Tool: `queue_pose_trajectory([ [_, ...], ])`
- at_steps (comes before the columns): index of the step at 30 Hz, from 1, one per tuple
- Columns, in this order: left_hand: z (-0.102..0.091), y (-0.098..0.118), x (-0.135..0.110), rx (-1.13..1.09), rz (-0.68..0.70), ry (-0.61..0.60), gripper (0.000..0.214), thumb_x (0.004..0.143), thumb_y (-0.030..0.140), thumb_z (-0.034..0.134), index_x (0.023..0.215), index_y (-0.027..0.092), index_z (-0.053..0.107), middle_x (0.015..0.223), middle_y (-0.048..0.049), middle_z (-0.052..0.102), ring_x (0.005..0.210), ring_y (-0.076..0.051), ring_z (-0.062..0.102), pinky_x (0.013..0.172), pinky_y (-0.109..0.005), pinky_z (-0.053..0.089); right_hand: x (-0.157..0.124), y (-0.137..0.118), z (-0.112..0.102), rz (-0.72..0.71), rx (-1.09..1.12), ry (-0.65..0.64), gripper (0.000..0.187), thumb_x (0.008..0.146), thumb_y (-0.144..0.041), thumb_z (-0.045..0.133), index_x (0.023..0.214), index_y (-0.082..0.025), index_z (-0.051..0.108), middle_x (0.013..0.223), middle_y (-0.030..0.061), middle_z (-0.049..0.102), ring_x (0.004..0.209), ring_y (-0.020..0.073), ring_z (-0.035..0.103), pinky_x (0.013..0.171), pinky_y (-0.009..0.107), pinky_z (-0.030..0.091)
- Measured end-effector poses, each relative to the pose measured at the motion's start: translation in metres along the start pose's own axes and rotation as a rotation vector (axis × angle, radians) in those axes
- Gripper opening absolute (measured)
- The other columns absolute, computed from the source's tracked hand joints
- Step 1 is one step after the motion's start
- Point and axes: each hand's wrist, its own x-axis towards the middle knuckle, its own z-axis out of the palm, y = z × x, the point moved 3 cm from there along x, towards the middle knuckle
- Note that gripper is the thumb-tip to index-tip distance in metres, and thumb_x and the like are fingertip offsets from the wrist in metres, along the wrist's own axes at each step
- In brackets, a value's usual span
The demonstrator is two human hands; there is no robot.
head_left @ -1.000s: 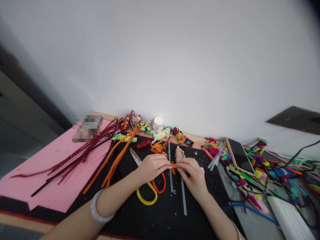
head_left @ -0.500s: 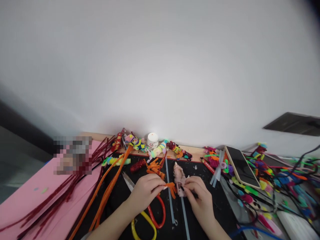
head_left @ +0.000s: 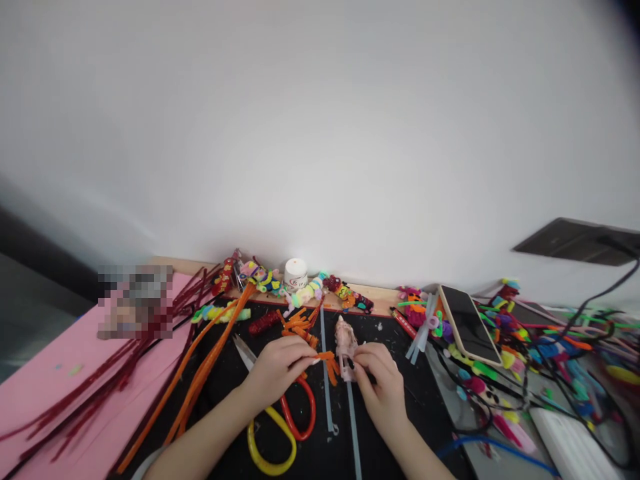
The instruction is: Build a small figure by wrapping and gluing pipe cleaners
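My left hand [head_left: 280, 370] pinches a small orange pipe-cleaner piece [head_left: 327, 360] between thumb and fingertips. Its bent, looped end points right. My right hand [head_left: 381, 383] has its fingers closed on the side of a pale pink glue gun [head_left: 345, 347] with a pointed tip and whitish crust. A translucent glue stick [head_left: 354, 427] extends from the gun's near end. The orange piece is held close to the gun's left side; I cannot tell whether they touch. Below my left wrist lie scissors [head_left: 273, 433] with red and yellow handles, partly hidden by the hand.
A second glue stick [head_left: 327, 393] lies on the black mat [head_left: 415, 400]. Orange pipe cleaners [head_left: 210, 363] and dark red ones [head_left: 115, 367] spread leftward. Several pipe-cleaner figures and a white jar [head_left: 295, 275] line the wall. A phone [head_left: 470, 323] and cluttered cables sit right.
The whole view has shifted, so everything appears slightly farther left and higher. Both hands keep nearly the same position relative to the glue gun and the orange piece.
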Motion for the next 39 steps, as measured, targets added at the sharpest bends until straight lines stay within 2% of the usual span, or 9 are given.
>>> queue_pose_trajectory([
  [3, -0.002, -0.001, 0.001, 0.024, 0.044, -0.007, 0.017, 0.086, 0.025, 0.052, 0.084, 0.018, 0.068, 0.076, -0.0037, 0.066, 0.071, -0.013, 0.061, 0.069, -0.023, 0.049, -0.001, 0.001, 0.001, 0.001, -0.002, 0.015, 0.014, 0.082, -0.01, 0.049, 0.078, -0.021, 0.058, 0.081, 0.0054, 0.061, 0.079, 0.0201, 0.057, 0.068, 0.036, 0.048],
  [7, -0.01, -0.009, 0.003, 0.034, 0.033, 0.008, 0.019, 0.087, 0.024, 0.05, 0.086, 0.018, 0.067, 0.079, -0.0042, 0.067, 0.074, -0.013, 0.061, 0.07, -0.023, 0.049, -0.001, 0.0, 0.001, 0.011, 0.0, 0.046, 0.015, 0.081, -0.012, 0.048, 0.079, -0.023, 0.059, 0.081, 0.0055, 0.062, 0.078, 0.021, 0.059, 0.067, 0.036, 0.049],
  [11, -0.018, -0.015, 0.005, 0.037, 0.008, -0.004, 0.021, 0.088, 0.027, 0.048, 0.087, 0.018, 0.067, 0.08, -0.0041, 0.067, 0.075, -0.012, 0.061, 0.072, -0.022, 0.048, -0.001, 0.002, 0.002, 0.024, -0.003, 0.013, 0.015, 0.081, -0.013, 0.048, 0.08, -0.024, 0.058, 0.081, 0.0065, 0.063, 0.079, 0.023, 0.059, 0.068, 0.039, 0.049],
  [18, -0.026, -0.02, 0.007, 0.05, -0.053, -0.035, 0.02, 0.088, 0.026, 0.049, 0.087, 0.018, 0.067, 0.081, -0.0031, 0.066, 0.077, -0.012, 0.06, 0.073, -0.02, 0.045, -0.002, 0.016, 0.004, -0.103, 0.015, 0.051, 0.018, 0.078, -0.01, 0.049, 0.085, -0.025, 0.058, 0.079, 0.0074, 0.064, 0.074, 0.0244, 0.06, 0.064, 0.039, 0.047],
  [22, -0.028, -0.023, 0.007, 0.061, -0.079, 0.005, 0.02, 0.087, 0.027, 0.05, 0.088, 0.018, 0.067, 0.082, -0.0038, 0.066, 0.077, -0.012, 0.06, 0.073, -0.02, 0.045, -0.004, 0.026, 0.005, -0.137, 0.03, 0.068, 0.02, 0.076, -0.009, 0.052, 0.086, -0.024, 0.059, 0.079, 0.0086, 0.063, 0.072, 0.025, 0.06, 0.063, 0.039, 0.047],
  [27, -0.027, -0.019, 0.007, 0.047, -0.045, 0.016, 0.019, 0.087, 0.025, 0.051, 0.088, 0.017, 0.068, 0.083, -0.0041, 0.067, 0.077, -0.012, 0.06, 0.073, -0.02, 0.045, -0.005, 0.029, 0.004, -0.097, 0.024, 0.065, 0.015, 0.077, -0.01, 0.053, 0.083, -0.021, 0.06, 0.08, 0.0091, 0.063, 0.074, 0.0245, 0.061, 0.066, 0.038, 0.048],
  [32, -0.022, -0.015, 0.007, 0.016, -0.007, 0.008, 0.018, 0.086, 0.025, 0.052, 0.088, 0.017, 0.068, 0.084, -0.0034, 0.068, 0.078, -0.011, 0.061, 0.074, -0.019, 0.045, -0.007, 0.026, 0.002, -0.145, -0.047, 0.018, 0.01, 0.079, -0.013, 0.054, 0.081, -0.019, 0.06, 0.082, 0.0082, 0.064, 0.079, 0.0221, 0.061, 0.07, 0.034, 0.049],
  [39, -0.018, -0.015, 0.005, 0.016, 0.001, 0.031, 0.018, 0.086, 0.026, 0.053, 0.086, 0.017, 0.069, 0.082, -0.0021, 0.068, 0.076, -0.011, 0.061, 0.073, -0.019, 0.046, -0.008, 0.019, 0.004, -0.048, -0.097, 0.018, 0.011, 0.085, -0.017, 0.048, 0.082, -0.019, 0.058, 0.087, 0.0078, 0.062, 0.084, 0.0206, 0.058, 0.072, 0.033, 0.048],
])
